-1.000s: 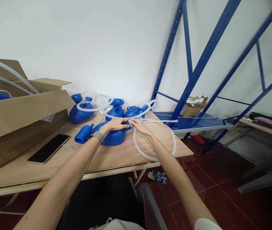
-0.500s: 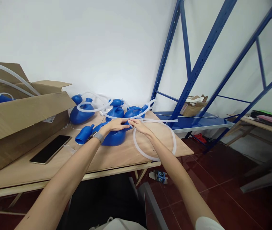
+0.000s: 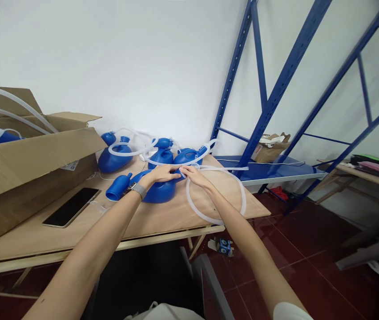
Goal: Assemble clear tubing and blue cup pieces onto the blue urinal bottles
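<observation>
A blue plastic urinal bottle (image 3: 159, 193) lies on the table in front of me. My left hand (image 3: 164, 173) is closed around its neck end, which points right. Against the mouth, my right hand (image 3: 192, 174) pinches a whitish plastic piece that looks like the end of a translucent tube (image 3: 214, 221); the fingers partly hide it. This tube loops in a wide coil on the table's right side, its free end reaching over the edge. Left of the bottle lies a blue cup-shaped part (image 3: 118, 187) with a narrow spout.
Several more blue bottles with tubes (image 3: 114, 160) stand along the wall. An open cardboard box (image 3: 42, 155) with tubes inside fills the left, and a phone (image 3: 71, 207) lies beside it. A blue metal rack (image 3: 272, 89) rises to the right of the wooden table (image 3: 163, 222).
The view has shifted very slightly. Both hands stay at the bottle's mouth with hardly any visible movement.
</observation>
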`<state>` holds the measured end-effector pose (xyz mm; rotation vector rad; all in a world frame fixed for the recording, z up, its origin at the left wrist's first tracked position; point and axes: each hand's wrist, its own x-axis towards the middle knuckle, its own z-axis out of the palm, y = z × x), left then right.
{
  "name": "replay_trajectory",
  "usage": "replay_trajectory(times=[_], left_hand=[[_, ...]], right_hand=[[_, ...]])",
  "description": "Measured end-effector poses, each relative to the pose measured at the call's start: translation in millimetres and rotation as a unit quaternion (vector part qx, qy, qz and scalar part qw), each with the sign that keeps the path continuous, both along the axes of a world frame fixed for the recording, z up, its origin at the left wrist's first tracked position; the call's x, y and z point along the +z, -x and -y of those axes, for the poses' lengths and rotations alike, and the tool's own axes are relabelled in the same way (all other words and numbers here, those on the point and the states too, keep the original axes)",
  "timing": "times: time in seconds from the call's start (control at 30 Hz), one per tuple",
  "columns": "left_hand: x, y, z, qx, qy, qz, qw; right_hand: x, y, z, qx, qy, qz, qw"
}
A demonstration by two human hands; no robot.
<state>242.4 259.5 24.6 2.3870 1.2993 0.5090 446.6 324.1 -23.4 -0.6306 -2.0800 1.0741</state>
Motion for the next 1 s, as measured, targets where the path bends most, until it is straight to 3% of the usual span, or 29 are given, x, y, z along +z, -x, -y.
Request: replay_trajectory(times=[1.0], left_hand=[[1.2, -1.4, -1.8, 0.011, 0.014, 0.002, 1.000]], right_hand=[[0.4, -0.3, 2.1, -0.015, 0.001, 0.007, 1.000]])
